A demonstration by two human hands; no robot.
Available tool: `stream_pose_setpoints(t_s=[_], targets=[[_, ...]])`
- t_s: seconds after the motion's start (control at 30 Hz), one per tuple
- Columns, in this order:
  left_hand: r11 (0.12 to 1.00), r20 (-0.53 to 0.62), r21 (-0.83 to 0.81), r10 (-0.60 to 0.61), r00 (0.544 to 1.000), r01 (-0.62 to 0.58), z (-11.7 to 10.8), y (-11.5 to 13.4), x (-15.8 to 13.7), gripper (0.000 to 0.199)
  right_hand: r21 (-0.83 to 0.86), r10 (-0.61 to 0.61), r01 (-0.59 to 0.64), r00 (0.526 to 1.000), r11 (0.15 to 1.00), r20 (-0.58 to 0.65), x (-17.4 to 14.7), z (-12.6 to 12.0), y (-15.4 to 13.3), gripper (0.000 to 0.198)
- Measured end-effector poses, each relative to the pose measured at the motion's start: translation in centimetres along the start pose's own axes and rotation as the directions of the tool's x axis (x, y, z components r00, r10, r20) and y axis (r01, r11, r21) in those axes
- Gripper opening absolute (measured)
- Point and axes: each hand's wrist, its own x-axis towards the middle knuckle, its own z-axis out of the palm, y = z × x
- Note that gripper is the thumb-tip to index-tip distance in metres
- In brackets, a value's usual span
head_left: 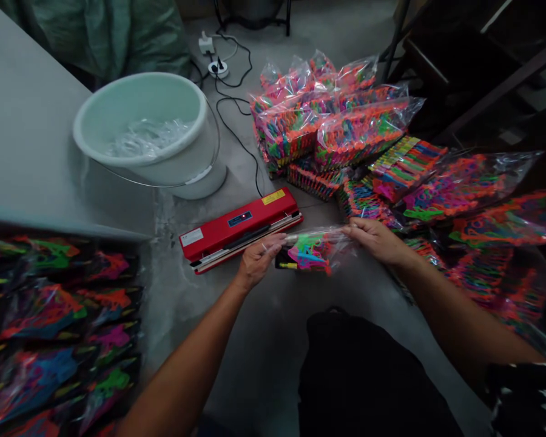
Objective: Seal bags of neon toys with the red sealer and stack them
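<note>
Left hand, nearer the long red sealer, and right hand pinch a clear, neon-filled plastic bag lengthwise between them.

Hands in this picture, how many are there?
2: the left hand pinches the left end of a small clear bag, and the right hand holds its right end. No other hand shows.

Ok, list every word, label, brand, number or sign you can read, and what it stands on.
None reads with certainty.
Sealer, yellow label: too small.
Sealer, white label: too small.
Sealer, dark panel: any marks too small.
Held bag: nothing legible.
Far-right bag: perhaps "PO", too blurred to be sure.
</note>
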Motion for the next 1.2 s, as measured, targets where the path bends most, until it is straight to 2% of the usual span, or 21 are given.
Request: stream_pose_setpoints(t_s=[0.1, 0.17, 0.23, 0.33, 0.4, 0.5, 0.57, 0.63, 0.8, 0.97, 1.07, 1.13, 1.2], targets=[[0.995, -0.053, -0.042, -0.093, 0.994, 0.09, -0.7, 0.6, -2.6, 0.034, 0.028, 0.039, -0.044, 0.985, 0.999, 0.166, 1.3, 0.5, 0.1, 0.047], [0.983, -0.141, -0.073, -0.177, 0.974, 0.168, -1.1, 0.0, -4.2, 0.038, 0.117, 0.081, -0.122, 0.95, 0.986, 0.302, 2.6, 2.1, 0.7, 0.048], [0.949, -0.266, -0.154, -0.307, 0.914, 0.274, -1.6, -1.6, -5.5, 0.046, 0.214, 0.118, -0.217, 0.91, 0.952, 0.397, 4.0, 4.7, 1.8, 0.049], [0.848, -0.359, -0.322, -0.52, 0.775, 0.42, -2.7, -5.2, -7.0, 0.059, 0.298, 0.151, -0.294, 0.894, 0.908, 0.421, 6.3, 9.2, 4.3, 0.051], [0.787, -0.362, -0.4, -0.607, 0.707, 0.471, -3.4, -7.6, -7.8, 0.063, 0.321, 0.156, -0.291, 0.909, 0.901, 0.386, 7.8, 12.2, 6.1, 0.051], [0.733, -0.408, -0.485, -0.672, 0.618, 0.478, -4.0, -10.3, -8.6, 0.062, 0.35, 0.18, -0.273, 0.944, 0.896, 0.276, 9.7, 16.0, 8.4, 0.051], [0.723, -0.469, -0.543, -0.683, 0.56, 0.427, -3.9, -11.4, -8.7, 0.06, 0.402, 0.233, -0.287, 0.956, 0.869, 0.177, 10.6, 18.0, 9.3, 0.051], [0.722, -0.538, -0.605, -0.682, 0.496, 0.337, -3.7, -12.0, -8.3, 0.058, 0.487, 0.307, -0.309, 0.948, 0.817, 0.087, 11.3, 19.6, 9.6, 0.052], [0.702, -0.653, -0.697, -0.705, 0.277, 0.144, -3.9, -12.1, -6.1, 0.041, 0.651, 0.45, -0.316, 0.892, 0.69, -0.046, 12.0, 21.6, 8.8, 0.04], [0.702, -0.697, -0.709, -0.712, 0.091, 0.064, -4.7, -11.4, -3.4, 0.01, 0.748, 0.653, -0.343, 0.742, 0.568, -0.156, 12.9, 22.5, 7.3, 0.028], [0.738, -0.736, -0.671, -0.675, 0.055, 0.077, -5.0, -11.1, -2.9, 0.006, 0.792, 0.678, -0.317, 0.718, 0.522, -0.159, 13.3, 22.9, 6.6, 0.024], [0.758, -0.757, -0.648, -0.652, 0.053, 0.07, -5.1, -10.8, -3.2, 0.007, 0.791, 0.646, -0.277, 0.741, 0.546, -0.187, 13.1, 23.0, 6.5, 0.024], [0.784, -0.784, -0.614, -0.619, 0.051, 0.085, -5.0, -10.7, -4.0, 0.012, 0.758, 0.597, -0.23, 0.763, 0.611, -0.249, 12.5, 22.9, 6.7, 0.03]])
